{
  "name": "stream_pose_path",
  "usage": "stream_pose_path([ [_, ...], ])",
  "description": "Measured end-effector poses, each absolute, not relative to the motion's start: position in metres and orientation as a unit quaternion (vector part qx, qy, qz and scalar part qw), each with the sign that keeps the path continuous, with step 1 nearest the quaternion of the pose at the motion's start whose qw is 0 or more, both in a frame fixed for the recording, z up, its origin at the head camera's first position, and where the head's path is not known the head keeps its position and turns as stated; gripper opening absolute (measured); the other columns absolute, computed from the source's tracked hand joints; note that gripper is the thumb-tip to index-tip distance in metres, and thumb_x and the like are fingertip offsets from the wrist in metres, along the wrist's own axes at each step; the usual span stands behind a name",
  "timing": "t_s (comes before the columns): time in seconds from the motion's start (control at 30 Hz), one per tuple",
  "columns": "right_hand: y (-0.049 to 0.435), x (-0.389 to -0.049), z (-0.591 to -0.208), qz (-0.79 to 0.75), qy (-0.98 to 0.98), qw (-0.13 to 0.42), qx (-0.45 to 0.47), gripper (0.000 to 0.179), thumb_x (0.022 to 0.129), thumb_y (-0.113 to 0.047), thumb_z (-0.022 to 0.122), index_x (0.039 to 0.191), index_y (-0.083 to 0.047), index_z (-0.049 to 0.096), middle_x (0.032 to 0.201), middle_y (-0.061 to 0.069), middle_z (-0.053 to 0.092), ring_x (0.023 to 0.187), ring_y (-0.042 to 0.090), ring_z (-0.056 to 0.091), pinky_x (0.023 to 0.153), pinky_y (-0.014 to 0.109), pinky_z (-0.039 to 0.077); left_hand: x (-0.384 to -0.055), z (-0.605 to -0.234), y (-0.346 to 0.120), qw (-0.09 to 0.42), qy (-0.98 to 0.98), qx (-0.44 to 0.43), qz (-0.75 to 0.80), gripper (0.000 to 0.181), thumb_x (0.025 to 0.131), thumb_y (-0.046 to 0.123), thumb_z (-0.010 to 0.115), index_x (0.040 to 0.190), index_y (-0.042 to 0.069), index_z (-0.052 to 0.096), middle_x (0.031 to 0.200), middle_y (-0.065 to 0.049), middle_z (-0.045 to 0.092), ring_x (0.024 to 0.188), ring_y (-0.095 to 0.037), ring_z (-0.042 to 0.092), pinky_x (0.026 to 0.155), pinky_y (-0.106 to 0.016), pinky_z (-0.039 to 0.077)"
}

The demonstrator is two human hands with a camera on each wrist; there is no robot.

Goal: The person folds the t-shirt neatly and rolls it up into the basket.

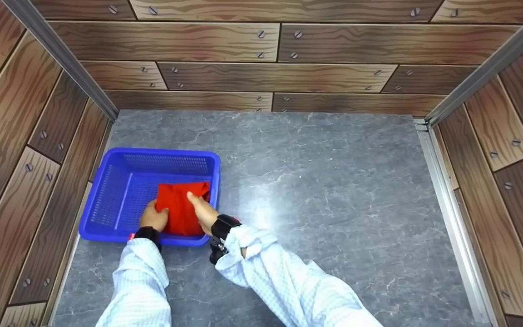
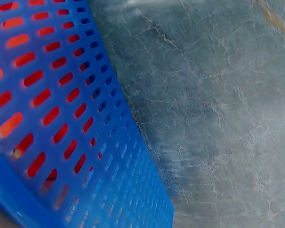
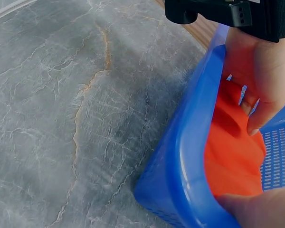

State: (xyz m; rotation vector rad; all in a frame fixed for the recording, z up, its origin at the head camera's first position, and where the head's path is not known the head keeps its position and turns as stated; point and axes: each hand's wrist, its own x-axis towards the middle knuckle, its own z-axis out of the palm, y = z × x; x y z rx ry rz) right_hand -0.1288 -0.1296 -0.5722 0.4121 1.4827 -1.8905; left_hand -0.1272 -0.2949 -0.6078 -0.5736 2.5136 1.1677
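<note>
A folded red cloth (image 1: 179, 209) lies in the front right part of a blue plastic basket (image 1: 218, 181). My left hand (image 1: 155, 218) holds the cloth's left edge, thumb on top. At the right edge, my right hand (image 1: 203, 213) grips it with the thumb over the top; its other fingers are hidden. The right wrist view shows the red cloth (image 3: 232, 147) between the left hand (image 3: 266, 71) and part of the right hand (image 3: 261, 209), just inside the basket rim (image 3: 190, 161). Through the slotted basket wall (image 2: 97, 142), red shows in the left wrist view.
The basket stands at the left of a grey marbled surface (image 1: 325, 181), close to the left wood-patterned wall (image 1: 39, 181). Another plank-patterned wall (image 1: 243, 43) closes the back. A metal rail (image 1: 452, 218) runs along the right side.
</note>
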Motion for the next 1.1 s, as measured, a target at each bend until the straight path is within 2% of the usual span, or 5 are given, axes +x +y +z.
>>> stream_pose_path([
  [0.27, -0.123, -0.129, -0.568, -0.732, 0.58, 0.33, 0.136, 0.075, 0.103, -0.043, 0.039, 0.156, 0.001, 0.009, 0.166, 0.013, 0.001, 0.153, 0.033, 0.002, 0.122, 0.053, 0.012, -0.135, -0.602, -0.288, 0.176, 0.91, -0.187, 0.324, 0.067, 0.097, 0.022, 0.043, 0.151, -0.009, 0.019, 0.157, -0.035, 0.013, 0.146, -0.056, 0.003, 0.119, -0.062, -0.001],
  [0.43, -0.112, -0.127, -0.565, -0.663, 0.694, 0.276, 0.055, 0.068, 0.103, -0.039, 0.041, 0.155, 0.0, 0.021, 0.16, 0.017, 0.026, 0.146, 0.034, 0.032, 0.118, 0.045, 0.03, -0.143, -0.598, -0.269, 0.136, 0.911, -0.18, 0.347, 0.069, 0.099, 0.026, 0.044, 0.154, -0.004, 0.015, 0.16, -0.031, -0.001, 0.143, -0.058, -0.014, 0.118, -0.064, -0.006],
  [0.6, -0.086, -0.136, -0.571, -0.537, 0.832, 0.098, -0.096, 0.056, 0.102, -0.024, 0.046, 0.152, -0.004, 0.033, 0.151, 0.02, 0.043, 0.139, 0.032, 0.043, 0.116, 0.043, 0.034, -0.156, -0.59, -0.243, 0.037, 0.926, -0.116, 0.357, 0.068, 0.1, 0.029, 0.047, 0.154, -0.001, 0.021, 0.163, -0.024, 0.002, 0.147, -0.051, -0.014, 0.119, -0.061, -0.007],
  [0.8, -0.039, -0.15, -0.598, -0.38, 0.907, -0.094, -0.154, 0.058, 0.096, -0.026, 0.053, 0.149, -0.006, 0.037, 0.152, 0.022, 0.037, 0.141, 0.039, 0.037, 0.117, 0.05, 0.031, -0.165, -0.581, -0.204, -0.073, 0.947, 0.005, 0.313, 0.068, 0.095, 0.025, 0.055, 0.153, 0.001, 0.028, 0.163, -0.022, 0.008, 0.148, -0.051, -0.007, 0.12, -0.061, -0.002],
  [1.1, 0.027, -0.147, -0.638, -0.221, 0.962, -0.107, -0.123, 0.067, 0.094, -0.034, 0.056, 0.153, -0.013, 0.03, 0.161, 0.017, 0.022, 0.148, 0.041, 0.02, 0.117, 0.059, 0.022, -0.151, -0.591, -0.137, -0.088, 0.969, 0.139, 0.186, 0.077, 0.088, 0.026, 0.065, 0.152, 0.001, 0.03, 0.162, -0.021, 0.017, 0.148, -0.052, 0.008, 0.12, -0.061, 0.011],
])
